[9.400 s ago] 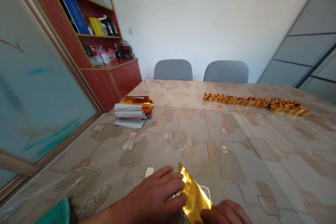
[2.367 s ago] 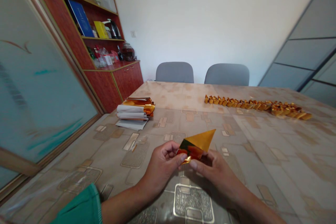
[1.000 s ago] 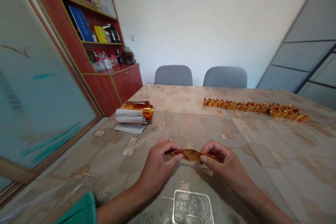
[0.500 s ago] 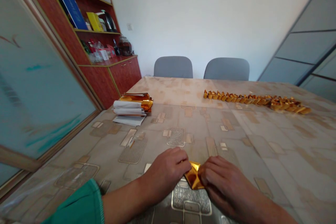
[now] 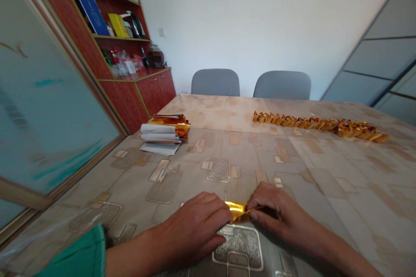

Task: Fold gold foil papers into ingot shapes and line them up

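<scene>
A partly folded piece of shiny gold foil paper (image 5: 238, 210) is held just above or on the table near its front edge. My left hand (image 5: 199, 225) is closed on its left end, with the fingers curled over it. My right hand (image 5: 274, 212) pinches the right end between thumb and fingers. Both hands cover the ends, so only the paper's middle shows. At the back right lies a long row of folded gold paper pieces (image 5: 302, 122). To the left is a stack of gold and white paper sheets (image 5: 162, 134).
The table (image 5: 201, 173) has a patterned cover. Two grey chairs (image 5: 215, 82) stand behind it against the wall. A red-brown cabinet (image 5: 139, 91) with shelves of household things is at the back left, beside a sliding glass door (image 5: 55, 108).
The gold paper has turned in my hands, from a slanted flat piece to a level, curved one. My left hand moved slightly down; my right thumb now shows below the paper's right end.
</scene>
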Motion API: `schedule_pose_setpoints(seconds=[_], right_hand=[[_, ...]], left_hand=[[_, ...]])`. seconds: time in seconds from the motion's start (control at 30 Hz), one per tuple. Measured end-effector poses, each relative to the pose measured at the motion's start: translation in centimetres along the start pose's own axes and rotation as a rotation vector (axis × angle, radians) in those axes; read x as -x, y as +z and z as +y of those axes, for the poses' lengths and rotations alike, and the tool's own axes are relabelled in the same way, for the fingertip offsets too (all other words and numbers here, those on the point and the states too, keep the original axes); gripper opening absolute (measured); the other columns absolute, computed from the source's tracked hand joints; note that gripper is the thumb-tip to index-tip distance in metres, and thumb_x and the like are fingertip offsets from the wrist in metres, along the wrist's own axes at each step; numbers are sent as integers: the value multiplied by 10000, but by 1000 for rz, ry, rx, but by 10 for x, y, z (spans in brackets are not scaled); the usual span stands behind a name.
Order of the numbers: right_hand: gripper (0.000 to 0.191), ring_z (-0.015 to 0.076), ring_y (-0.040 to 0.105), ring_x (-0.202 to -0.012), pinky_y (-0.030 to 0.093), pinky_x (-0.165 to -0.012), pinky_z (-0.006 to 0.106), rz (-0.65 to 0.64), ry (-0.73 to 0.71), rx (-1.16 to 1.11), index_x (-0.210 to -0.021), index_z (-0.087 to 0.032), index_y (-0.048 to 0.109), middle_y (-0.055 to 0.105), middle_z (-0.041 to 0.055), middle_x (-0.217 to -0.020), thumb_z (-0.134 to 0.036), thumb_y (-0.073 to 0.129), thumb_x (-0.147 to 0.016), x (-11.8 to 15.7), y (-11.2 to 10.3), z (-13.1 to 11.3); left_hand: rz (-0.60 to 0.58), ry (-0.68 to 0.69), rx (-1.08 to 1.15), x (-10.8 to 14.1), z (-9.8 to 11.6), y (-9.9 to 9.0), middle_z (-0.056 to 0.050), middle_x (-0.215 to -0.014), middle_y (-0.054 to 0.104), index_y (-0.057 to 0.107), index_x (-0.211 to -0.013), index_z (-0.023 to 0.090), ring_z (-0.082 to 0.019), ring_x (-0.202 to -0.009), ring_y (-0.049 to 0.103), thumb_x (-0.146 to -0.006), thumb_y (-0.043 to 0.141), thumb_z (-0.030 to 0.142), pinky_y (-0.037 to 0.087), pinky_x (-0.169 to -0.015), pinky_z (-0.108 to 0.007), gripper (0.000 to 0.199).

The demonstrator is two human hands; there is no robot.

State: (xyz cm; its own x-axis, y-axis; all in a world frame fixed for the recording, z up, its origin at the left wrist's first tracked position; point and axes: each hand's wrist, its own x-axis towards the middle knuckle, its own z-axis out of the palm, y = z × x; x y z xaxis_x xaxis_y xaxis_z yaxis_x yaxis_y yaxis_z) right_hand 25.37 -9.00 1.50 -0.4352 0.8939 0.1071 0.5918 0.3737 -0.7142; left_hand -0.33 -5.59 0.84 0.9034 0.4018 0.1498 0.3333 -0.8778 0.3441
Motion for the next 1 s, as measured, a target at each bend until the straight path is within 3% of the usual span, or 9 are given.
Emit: schedule_pose_setpoints(seconds=[0.17, 0.4, 0.57, 0.77, 1.0], right_hand=[[151, 191, 603, -750, 419, -688, 307, 48, 96, 72, -818, -215, 666, 670, 10, -779, -141, 570, -908, -7, 10, 11], [129, 191, 591, -783, 425, -706, 312, 101, 133, 108, -827, -204, 618, 661, 19, -820, -100, 581, -893, 0, 20, 7], [131, 195, 584, -777, 427, -699, 313, 111, 106, 194, -822, -197, 602, 641, 23, -819, -95, 579, -900, 2, 22, 6], [122, 207, 587, -783, 430, -709, 328, 94, 92, 300, -830, -196, 613, 637, 32, -833, -100, 597, -904, 0, 24, 6], [108, 231, 589, -798, 429, -705, 346, 84, 65, 379, -851, -195, 628, 626, 42, -857, -109, 602, -910, 3, 28, 8]], left_hand=[[3, -26, 2, 0, 3, -1, -68, -1112, 672, 539, -1127, 210, -234, -994, 596, -904, 569, 179, 496, -919, -370, 228], [-72, 19, -119, -6, 6, -3, -79, -1192, 641, 519, -1299, 213, -236, -971, 598, -864, 547, 88, 530, -829, -352, 454], [-36, 71, -116, -5, 4, 3, -100, -1319, 617, 498, -1351, 167, -241, -1034, 593, -867, 509, 56, 522, -900, -365, 497], [33, 82, -75, -6, 4, 8, -89, -1238, 666, 509, -1345, 208, -213, -978, 618, -916, 500, 89, 509, -842, -335, 446], [20, 59, -61, -6, 5, 10, -67, -1150, 681, 536, -1284, 206, -208, -920, 600, -937, 519, 105, 499, -805, -323, 362]])
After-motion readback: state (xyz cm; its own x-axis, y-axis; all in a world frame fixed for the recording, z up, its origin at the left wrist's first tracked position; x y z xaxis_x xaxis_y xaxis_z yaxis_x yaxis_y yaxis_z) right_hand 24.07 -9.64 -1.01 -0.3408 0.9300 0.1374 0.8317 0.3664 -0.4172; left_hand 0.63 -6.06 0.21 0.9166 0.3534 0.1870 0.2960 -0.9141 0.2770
